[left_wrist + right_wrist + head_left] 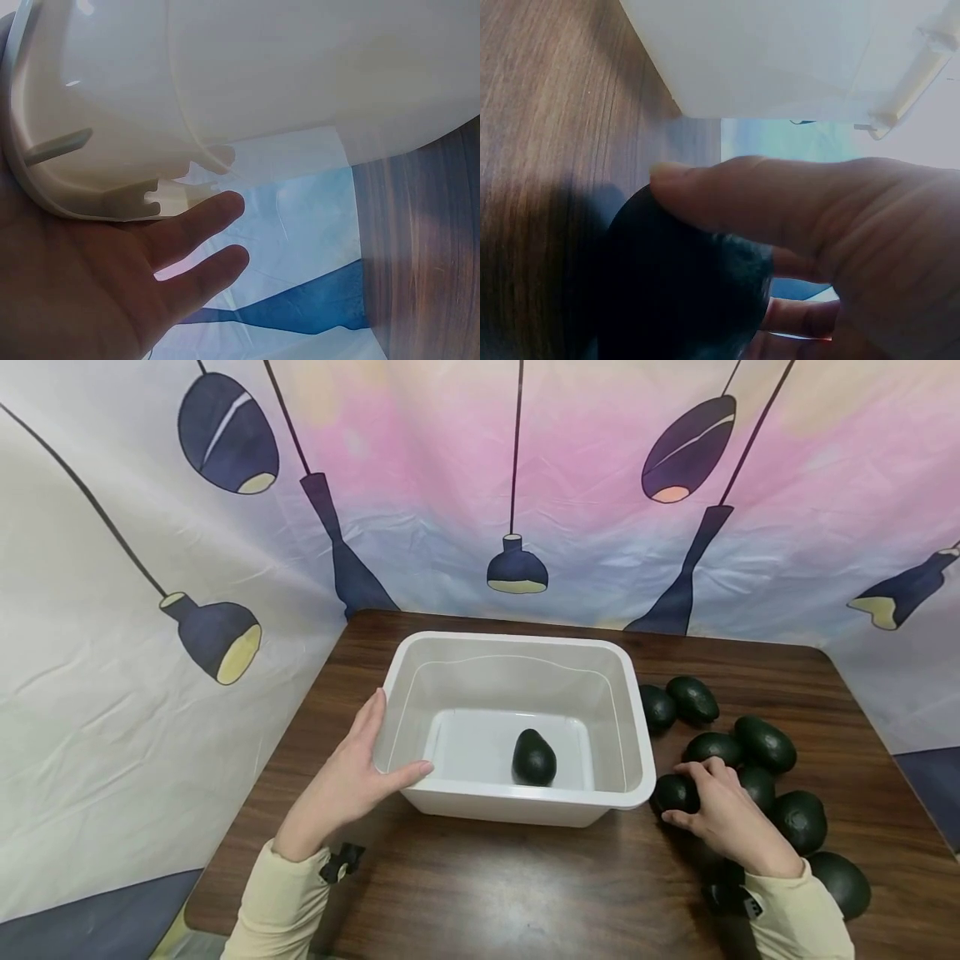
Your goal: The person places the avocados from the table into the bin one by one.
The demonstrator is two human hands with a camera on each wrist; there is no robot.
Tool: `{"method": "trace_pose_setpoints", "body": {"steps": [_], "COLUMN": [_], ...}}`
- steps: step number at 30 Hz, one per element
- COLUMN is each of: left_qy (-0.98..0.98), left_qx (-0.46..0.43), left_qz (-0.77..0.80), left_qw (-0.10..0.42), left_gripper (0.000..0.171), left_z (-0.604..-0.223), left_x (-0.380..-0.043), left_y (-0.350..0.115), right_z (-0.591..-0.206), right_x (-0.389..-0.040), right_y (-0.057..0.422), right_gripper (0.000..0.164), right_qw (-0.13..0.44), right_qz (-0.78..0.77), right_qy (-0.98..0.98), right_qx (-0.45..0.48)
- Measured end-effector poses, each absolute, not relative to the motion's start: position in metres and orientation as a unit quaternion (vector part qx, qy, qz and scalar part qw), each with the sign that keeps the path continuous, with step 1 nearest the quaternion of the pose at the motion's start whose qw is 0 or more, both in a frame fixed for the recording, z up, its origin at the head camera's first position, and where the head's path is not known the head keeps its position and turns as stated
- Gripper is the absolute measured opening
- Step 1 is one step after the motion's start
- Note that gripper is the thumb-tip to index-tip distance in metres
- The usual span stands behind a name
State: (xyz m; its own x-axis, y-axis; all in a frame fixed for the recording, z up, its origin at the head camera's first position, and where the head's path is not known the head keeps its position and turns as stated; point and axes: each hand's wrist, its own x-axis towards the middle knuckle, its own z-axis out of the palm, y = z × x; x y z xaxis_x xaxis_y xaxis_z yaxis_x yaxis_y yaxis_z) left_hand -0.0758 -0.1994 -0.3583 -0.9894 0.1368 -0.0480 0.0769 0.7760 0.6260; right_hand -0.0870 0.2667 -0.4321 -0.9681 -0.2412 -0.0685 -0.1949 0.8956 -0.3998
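head view: right grip (729, 817) pinches an avocado (673, 793) beside the roomy tub (510, 811), left grip (347, 778) spread against its rim (517, 791).

No legible lettering, brands, numbers or signs in any view

Head cam's up high, looking forward and down over the tub (517, 810) and most of the worktop (465, 881). Left wrist cam's tipped sideways, really close, looking past the left hand (112, 281) at the tub's outside. Right wrist cam's sideways too, right up on an avocado (682, 292). All 3 catch tub and worktop.
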Motion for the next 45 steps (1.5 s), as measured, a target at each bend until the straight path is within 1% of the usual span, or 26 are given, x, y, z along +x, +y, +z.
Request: {"method": "trace_pose_setpoints", "body": {"steps": [8, 11, 18, 24, 30, 34, 39, 45], "left_qy": [0.941, 0.940, 0.940, 0.940, 0.940, 0.940, 0.939, 0.939], "left_qx": [0.056, 0.056, 0.058, 0.056, 0.052, 0.052, 0.054, 0.052], "left_qz": [0.330, 0.332, 0.333, 0.333, 0.334, 0.335, 0.337, 0.336], "left_qw": [0.047, 0.047, 0.049, 0.048, 0.051, 0.050, 0.047, 0.049], "left_gripper": [0.115, 0.115, 0.117, 0.116, 0.117, 0.117, 0.117, 0.116], "left_z": [-0.356, -0.356, -0.359, -0.357, -0.357, -0.358, -0.357, -0.356], "left_x": [-0.077, -0.077, -0.076, -0.076, -0.075, -0.075, -0.075, -0.075], "left_y": [-0.199, -0.200, -0.200, -0.200, -0.199, -0.199, -0.199, -0.199], "right_z": [-0.421, -0.417, -0.410, -0.405, -0.395, -0.387, -0.378, -0.370], "right_x": [-0.090, -0.090, -0.088, -0.089, -0.088, -0.089, -0.089, -0.088], "right_y": [0.270, 0.272, 0.274, 0.274, 0.272, 0.271, 0.271, 0.268], "right_gripper": [0.072, 0.074, 0.077, 0.075, 0.069, 0.064, 0.064, 0.066], "right_qw": [0.048, 0.033, -0.042, -0.083, -0.133, -0.182, -0.235, -0.263], "right_qz": [-0.226, -0.238, -0.262, -0.275, -0.311, -0.337, -0.359, -0.377], "right_qy": [0.969, 0.967, 0.961, 0.955, 0.940, 0.922, 0.901, 0.886], "right_qx": [-0.089, -0.079, -0.073, -0.067, -0.051, -0.050, -0.053, -0.050]}}
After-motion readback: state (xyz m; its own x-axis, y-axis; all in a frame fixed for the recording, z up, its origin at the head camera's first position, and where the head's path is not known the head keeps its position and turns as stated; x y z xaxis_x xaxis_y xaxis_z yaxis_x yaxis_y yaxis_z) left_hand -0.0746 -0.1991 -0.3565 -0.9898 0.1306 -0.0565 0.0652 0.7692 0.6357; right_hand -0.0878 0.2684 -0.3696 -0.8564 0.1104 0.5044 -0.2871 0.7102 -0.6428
